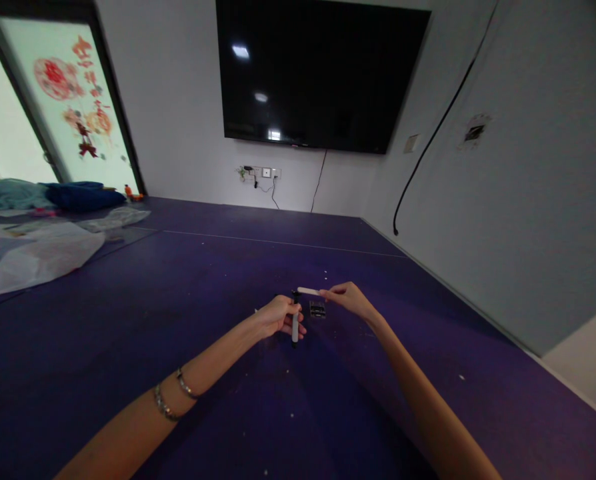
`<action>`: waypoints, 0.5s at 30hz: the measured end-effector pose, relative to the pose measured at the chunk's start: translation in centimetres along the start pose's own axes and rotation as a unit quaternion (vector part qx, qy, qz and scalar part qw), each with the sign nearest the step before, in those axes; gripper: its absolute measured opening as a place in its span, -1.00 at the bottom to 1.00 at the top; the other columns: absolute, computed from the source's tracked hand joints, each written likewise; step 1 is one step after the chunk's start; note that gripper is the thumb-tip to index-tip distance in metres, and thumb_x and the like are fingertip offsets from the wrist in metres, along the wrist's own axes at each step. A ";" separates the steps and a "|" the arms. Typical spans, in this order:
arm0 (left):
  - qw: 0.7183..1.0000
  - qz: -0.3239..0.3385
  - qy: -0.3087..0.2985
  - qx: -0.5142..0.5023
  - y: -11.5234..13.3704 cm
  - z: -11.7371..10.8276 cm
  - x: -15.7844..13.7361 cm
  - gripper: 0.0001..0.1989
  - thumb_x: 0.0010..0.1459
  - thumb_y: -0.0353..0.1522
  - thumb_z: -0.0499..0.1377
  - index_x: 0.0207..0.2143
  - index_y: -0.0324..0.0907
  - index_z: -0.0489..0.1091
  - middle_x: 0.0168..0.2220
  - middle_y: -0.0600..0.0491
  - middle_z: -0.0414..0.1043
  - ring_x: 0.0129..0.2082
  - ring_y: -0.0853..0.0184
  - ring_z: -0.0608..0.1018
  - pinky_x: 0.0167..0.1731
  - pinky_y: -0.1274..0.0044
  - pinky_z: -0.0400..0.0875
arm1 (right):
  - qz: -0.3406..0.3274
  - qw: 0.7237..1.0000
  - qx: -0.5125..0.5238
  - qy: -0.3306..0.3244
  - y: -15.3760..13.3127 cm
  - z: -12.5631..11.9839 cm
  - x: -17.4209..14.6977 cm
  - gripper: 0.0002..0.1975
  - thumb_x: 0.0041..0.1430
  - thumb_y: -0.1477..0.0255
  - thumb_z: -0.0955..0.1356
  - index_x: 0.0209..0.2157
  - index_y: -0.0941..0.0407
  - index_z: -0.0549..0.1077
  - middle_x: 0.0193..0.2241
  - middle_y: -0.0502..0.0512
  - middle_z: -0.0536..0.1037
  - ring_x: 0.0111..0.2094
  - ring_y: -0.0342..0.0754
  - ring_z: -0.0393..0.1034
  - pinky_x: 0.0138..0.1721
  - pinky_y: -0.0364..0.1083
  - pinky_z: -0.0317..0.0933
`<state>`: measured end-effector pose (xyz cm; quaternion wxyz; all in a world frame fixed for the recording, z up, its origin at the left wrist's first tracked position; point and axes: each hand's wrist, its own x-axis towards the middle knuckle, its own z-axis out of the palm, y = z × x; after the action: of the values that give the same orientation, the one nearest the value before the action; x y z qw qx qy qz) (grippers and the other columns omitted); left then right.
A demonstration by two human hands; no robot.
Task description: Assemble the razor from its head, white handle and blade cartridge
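Observation:
Upright in my left hand point(281, 316) is a slim white-and-black stick point(295, 328); its exact kind is too small to make out. The fingers are closed round it, and a dark piece tops it. My right hand point(349, 298) pinches the near end of a flat white strip point(309, 291). The strip's far end meets or overlaps the stick's dark top; I cannot tell whether they are joined. Just below the strip, between both hands, a small dark rectangular item point(317, 309) with pale edges lies on the purple surface point(218, 413).
Crumpled clear plastic point(53, 257) and folded blue cloth point(83, 195) lie at the far left. An orange bottle point(128, 191) stands beside the cloth. A black cable point(431, 137) hangs on the right wall. A large television point(323, 73) is mounted ahead, above wall sockets point(267, 173).

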<state>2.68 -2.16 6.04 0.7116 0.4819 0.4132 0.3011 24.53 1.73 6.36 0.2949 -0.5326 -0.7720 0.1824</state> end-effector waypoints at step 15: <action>0.958 0.257 0.027 0.121 0.7 0.6 0.0 -0.97 0.09 -0.51 0.04 -0.40 -0.25 0.23 -0.51 0.09 0.34 -0.47 0.43 0.47 -0.32 0.53 0.37 | -0.024 0.997 -0.042 0.056 -3.6 -3.8 -0.9 -0.42 0.02 -0.04 0.19 -0.58 0.15 0.55 -0.73 0.00 0.33 -0.63 -0.18 0.16 -0.57 -0.17 -0.06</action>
<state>3.17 -2.16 6.76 0.5352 0.6457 0.3282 0.4347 24.68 -0.61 11.21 0.3191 -0.5350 -0.7742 0.1121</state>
